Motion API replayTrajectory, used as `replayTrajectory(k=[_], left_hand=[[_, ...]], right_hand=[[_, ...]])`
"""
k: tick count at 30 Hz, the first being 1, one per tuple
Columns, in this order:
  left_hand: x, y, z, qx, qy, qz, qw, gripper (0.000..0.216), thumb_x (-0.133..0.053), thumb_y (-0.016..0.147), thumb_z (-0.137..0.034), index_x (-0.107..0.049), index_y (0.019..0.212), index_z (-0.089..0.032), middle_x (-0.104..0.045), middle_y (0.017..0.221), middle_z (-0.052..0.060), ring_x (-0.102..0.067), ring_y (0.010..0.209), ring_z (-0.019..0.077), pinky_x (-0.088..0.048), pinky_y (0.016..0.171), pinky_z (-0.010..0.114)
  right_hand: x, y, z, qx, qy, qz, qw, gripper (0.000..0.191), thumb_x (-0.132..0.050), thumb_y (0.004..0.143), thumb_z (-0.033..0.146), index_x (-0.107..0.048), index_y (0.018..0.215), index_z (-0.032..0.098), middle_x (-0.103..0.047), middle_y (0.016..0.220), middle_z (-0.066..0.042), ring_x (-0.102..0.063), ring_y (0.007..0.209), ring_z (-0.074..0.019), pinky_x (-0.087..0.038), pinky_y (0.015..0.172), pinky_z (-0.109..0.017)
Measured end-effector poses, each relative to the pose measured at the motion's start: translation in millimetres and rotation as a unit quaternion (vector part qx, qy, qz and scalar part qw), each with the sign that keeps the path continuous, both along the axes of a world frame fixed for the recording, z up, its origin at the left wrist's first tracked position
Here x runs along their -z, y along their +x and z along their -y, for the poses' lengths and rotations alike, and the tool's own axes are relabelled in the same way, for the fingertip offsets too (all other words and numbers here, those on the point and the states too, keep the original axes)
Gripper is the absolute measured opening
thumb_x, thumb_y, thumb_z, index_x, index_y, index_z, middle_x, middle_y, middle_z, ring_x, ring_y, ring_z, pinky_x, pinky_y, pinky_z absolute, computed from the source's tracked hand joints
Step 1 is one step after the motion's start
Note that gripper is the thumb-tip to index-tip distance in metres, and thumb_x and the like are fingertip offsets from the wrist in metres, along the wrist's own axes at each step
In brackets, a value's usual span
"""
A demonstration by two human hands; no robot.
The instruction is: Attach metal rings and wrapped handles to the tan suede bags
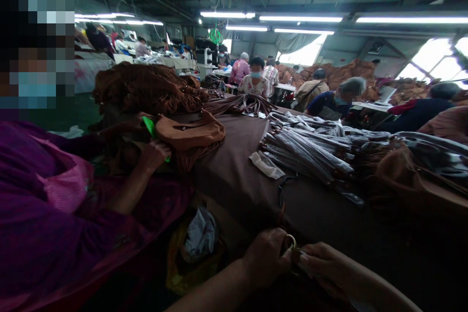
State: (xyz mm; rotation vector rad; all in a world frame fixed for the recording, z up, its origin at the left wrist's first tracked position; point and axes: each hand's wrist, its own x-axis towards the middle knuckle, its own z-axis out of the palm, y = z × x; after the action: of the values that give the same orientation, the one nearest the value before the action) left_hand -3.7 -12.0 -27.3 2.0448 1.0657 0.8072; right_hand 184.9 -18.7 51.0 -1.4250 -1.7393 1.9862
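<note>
At the near edge of the table, my left hand (268, 253) is closed, its fingers around a gold-coloured metal ring (291, 241). Right beside it, my right hand (325, 263) pinches close to the ring; a bit of gold metal shows at its fingertips, too dim to name. What hangs below both hands is lost in dark shadow. A thin dark cord (281, 190) lies on the brown table cover (234, 170) just beyond my hands.
Wrapped straps (310, 148) are heaped ahead, with a brown fringed bag (413, 170) at right. To the left a co-worker in purple (47, 234) holds a bright green object (149, 126) beside another brown bag (193, 129). A yellow bag (179, 273) sits below.
</note>
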Motion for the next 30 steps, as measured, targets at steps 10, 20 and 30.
replayTrajectory(k=[10,20,30], left_hand=[[1.5,-3,3,0.014,0.054,0.045,0.997,0.01,-0.052,0.084,-0.025,-0.052,0.09,-0.017,-0.06,0.083,0.005,-0.054,0.075,0.0162,-0.043,0.071,0.027],[10.6,-1,-1,0.02,0.118,0.114,0.986,0.065,-0.042,0.082,-0.074,-0.058,0.109,-0.017,-0.068,0.086,0.006,-0.061,0.075,0.0177,-0.043,0.072,0.028],[21.3,1,-5,0.031,0.19,0.078,0.978,0.074,-0.034,0.077,-0.081,-0.062,0.094,-0.016,-0.065,0.071,0.005,-0.059,0.069,0.0161,-0.038,0.071,0.03]], right_hand=[[17.8,-1,8,0.077,0.008,-0.005,0.997,0.057,-0.054,0.076,0.072,-0.059,0.081,0.015,-0.033,0.042,0.011,-0.021,0.03,-0.002,-0.017,0.029,-0.015],[10.1,-1,13,0.09,-0.026,-0.039,0.995,0.051,-0.057,0.077,0.068,-0.053,0.073,0.017,-0.034,0.04,0.012,-0.019,0.028,-0.0012,-0.015,0.03,-0.016],[18.3,7,20,0.126,-0.062,-0.066,0.988,0.046,-0.061,0.079,0.062,-0.058,0.074,0.016,-0.032,0.041,0.012,-0.017,0.03,-0.0006,-0.014,0.03,-0.016]])
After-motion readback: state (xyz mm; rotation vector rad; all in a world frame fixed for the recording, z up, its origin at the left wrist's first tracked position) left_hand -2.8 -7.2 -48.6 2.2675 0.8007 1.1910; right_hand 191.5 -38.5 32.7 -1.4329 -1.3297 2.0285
